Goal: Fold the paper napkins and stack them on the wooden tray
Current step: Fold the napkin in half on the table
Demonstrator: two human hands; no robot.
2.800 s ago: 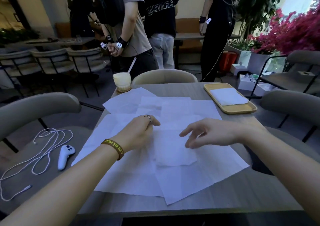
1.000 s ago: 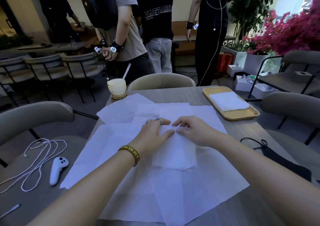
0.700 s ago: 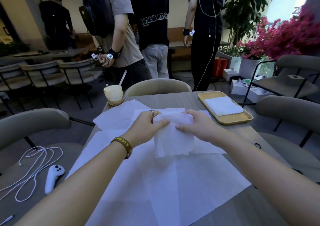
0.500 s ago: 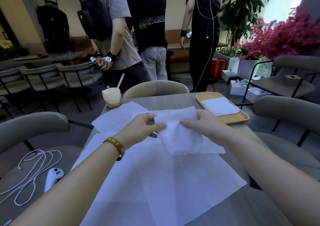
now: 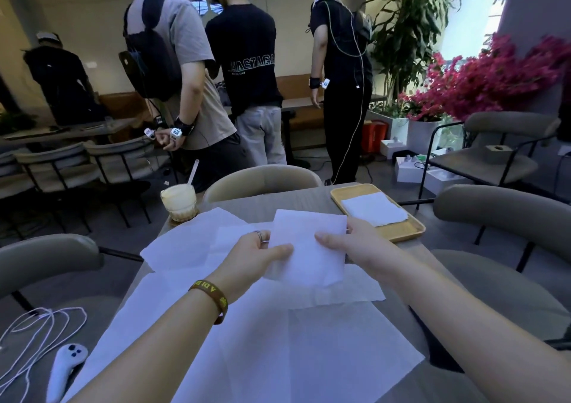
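A folded white napkin (image 5: 309,245) is held up above the table. My left hand (image 5: 253,260) pinches its left edge and my right hand (image 5: 355,248) pinches its right edge, thumbs on top. Several unfolded white napkins (image 5: 278,334) lie spread over the grey table beneath. The wooden tray (image 5: 398,232) sits at the table's far right corner with a folded napkin (image 5: 375,209) lying in it. The held napkin is to the left of the tray, apart from it.
A creamy drink in a glass (image 5: 179,201) with a straw stands at the far left of the table. A white controller (image 5: 65,371) and white cable (image 5: 34,331) lie on the left chair. Chairs ring the table; several people stand beyond.
Both hands took hold of the folded napkin, lifted it off the table and carried it away from me and to the right, nearer the tray.
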